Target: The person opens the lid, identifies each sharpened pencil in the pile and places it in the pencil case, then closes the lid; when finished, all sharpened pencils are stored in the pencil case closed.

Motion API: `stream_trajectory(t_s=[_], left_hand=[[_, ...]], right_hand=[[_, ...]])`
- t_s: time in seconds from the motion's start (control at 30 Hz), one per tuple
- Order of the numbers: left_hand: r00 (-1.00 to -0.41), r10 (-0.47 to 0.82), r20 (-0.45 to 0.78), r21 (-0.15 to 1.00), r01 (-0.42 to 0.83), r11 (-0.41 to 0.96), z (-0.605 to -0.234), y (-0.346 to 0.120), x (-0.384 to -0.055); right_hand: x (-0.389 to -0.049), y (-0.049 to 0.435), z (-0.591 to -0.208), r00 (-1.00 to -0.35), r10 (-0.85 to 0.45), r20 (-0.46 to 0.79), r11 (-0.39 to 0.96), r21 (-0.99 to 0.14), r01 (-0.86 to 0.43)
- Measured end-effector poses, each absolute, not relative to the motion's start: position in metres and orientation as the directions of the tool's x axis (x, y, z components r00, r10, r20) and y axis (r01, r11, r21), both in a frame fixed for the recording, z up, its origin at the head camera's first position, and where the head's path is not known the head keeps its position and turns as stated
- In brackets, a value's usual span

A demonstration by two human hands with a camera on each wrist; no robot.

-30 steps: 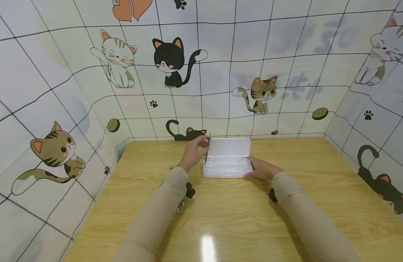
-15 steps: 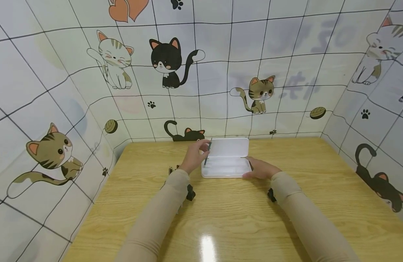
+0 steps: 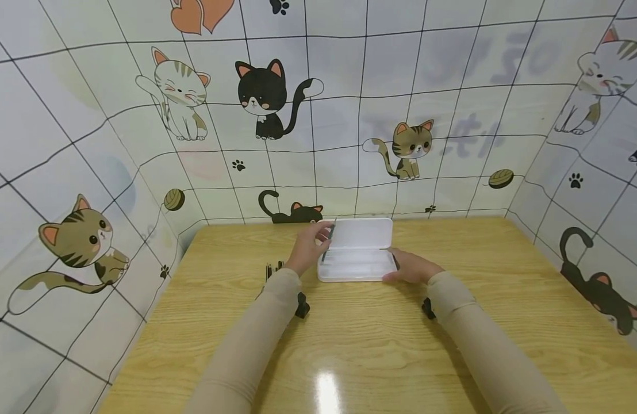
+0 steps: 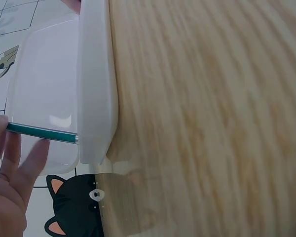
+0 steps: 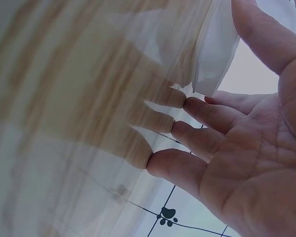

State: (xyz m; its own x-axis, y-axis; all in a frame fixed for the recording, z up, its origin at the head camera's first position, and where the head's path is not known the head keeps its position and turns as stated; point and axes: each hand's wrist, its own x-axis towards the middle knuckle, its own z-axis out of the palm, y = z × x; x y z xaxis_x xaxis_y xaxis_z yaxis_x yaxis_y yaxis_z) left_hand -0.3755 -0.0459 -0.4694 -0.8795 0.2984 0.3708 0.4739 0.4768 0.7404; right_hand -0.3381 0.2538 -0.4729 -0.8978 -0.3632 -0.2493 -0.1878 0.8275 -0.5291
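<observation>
A white pencil case (image 3: 357, 265) lies open on the table, its lid (image 3: 362, 233) tipped back toward the wall. My left hand (image 3: 309, 247) pinches a slim dark green pencil (image 4: 42, 132) at the case's left end. The pencil leans, its silver lower end down at the case wall and its thin tip up beside the lid. What lies under that lower end is hidden. At the case's right end, my right hand (image 3: 414, 266) holds the case between thumb and index finger. Its other fingertips (image 5: 158, 163) touch the tabletop in the right wrist view.
Several thin dark sticks (image 3: 269, 270) lie on the table behind my left forearm, mostly hidden by it. The wooden table (image 3: 370, 345) meets a cat-printed wall covering (image 3: 344, 167) at the back and sides.
The pencil and the left hand have sunk slightly toward the case. The right hand stays on the case. The view has shifted a little.
</observation>
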Motion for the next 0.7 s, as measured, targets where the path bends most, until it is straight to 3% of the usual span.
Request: stream_trajectory(t_s=[0.23,0.7], left_hand=[[-0.871,0.348,0.347,0.742,0.482,0.466,-0.471,-0.040,-0.377],[-0.851,0.473,0.229,0.632,0.500,0.593,-0.466,-0.024,-0.382]], right_hand=[[-0.338,0.254,-0.474,-0.898,-0.365,-0.244,0.822,-0.537,-0.189],[-0.340,0.254,-0.473,-0.896,-0.358,-0.264,0.831,-0.528,-0.177]])
